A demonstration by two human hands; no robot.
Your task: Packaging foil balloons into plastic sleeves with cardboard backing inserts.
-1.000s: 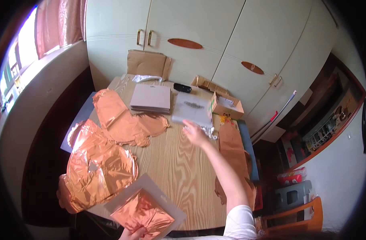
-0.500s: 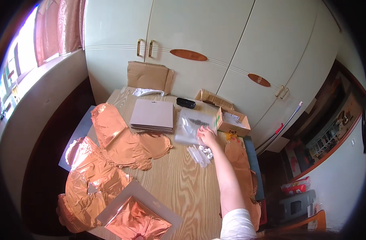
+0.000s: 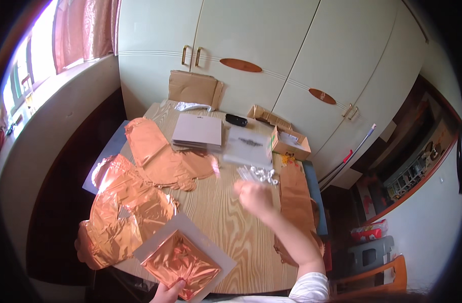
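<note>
At the near edge, my left hand grips a grey card, thumb on top of the folded rose-gold foil balloon lying on it. My right hand, blurred by motion, is closed above the middle of the table. A faint see-through film, seemingly a clear plastic bag, trails leftward from its fingers. Beyond the hand lies a stack of clear plastic bags. Clear tubes and small white pieces sit just past my right hand.
Flattened rose-gold foil balloons cover the table's left side; more copper-coloured foil lies right. Farther back are a stack of grey cards, a black case and an open cardboard box. White cabinets rise behind.
My right hand has drawn back from the bag stack toward me, with film trailing. My left hand has come into view on the card with the foil balloon. The view has shifted slightly.
</note>
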